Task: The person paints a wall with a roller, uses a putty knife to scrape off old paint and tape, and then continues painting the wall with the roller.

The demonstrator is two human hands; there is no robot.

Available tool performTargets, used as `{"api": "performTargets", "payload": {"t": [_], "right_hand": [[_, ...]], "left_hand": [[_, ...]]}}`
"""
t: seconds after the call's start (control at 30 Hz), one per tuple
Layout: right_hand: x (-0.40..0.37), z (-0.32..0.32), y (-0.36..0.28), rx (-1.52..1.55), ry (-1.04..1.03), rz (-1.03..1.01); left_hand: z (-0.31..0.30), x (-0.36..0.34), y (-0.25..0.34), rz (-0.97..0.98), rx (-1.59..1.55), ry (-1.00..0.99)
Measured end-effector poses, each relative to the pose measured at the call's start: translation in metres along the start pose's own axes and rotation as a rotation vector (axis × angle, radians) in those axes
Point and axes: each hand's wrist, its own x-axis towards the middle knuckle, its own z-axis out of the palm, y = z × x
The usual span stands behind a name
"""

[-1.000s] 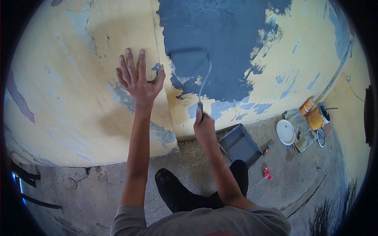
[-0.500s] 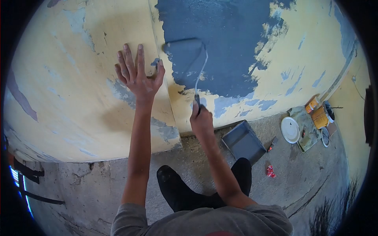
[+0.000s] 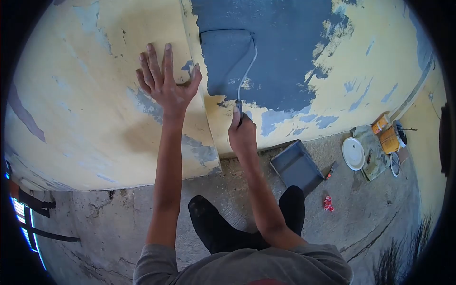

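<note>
Head view: right hand [image 3: 242, 136] fingers closed round the grey-coated paint roller [image 3: 225, 52] handle; left hand [image 3: 165, 88] fingers splayed empty against the yellow wall [image 3: 90, 118].

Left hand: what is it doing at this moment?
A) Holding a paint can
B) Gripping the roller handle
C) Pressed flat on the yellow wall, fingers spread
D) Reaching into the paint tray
C: the left hand lies open against the yellow wall, while the right hand alone grips the paint roller by its handle.

A peeling yellow wall [image 3: 71, 95] stands before me, partly covered in grey-blue paint [image 3: 285, 47]. Cracked grey concrete floor [image 3: 118, 223] lies under me in even daylight.
</note>
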Motion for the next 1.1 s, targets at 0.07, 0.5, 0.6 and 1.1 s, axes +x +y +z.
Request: {"api": "performTargets", "payload": {"t": [0.07, 0.5, 0.6, 1.1], "right_hand": [[-0.007, -0.001, 0.008, 0.004, -0.02, 0.014], [0.003, -0.014, -0.001, -0.113, -0.085, 0.033], [0.012, -0.014, -0.02, -0.053, -0.055, -0.076], [0.037, -0.031, -0.041, 0.101, 0.038, -0.154]], "left_hand": [[-0.001, -0.001, 0.001, -0.004, -0.005, 0.011], [0.002, -0.002, 0.0, 0.0, 0.04, 0.012], [0.001, -0.002, -0.001, 0.006, 0.04, 0.016], [-0.004, 0.001, 0.002, 0.002, 0.027, -0.004]]}}
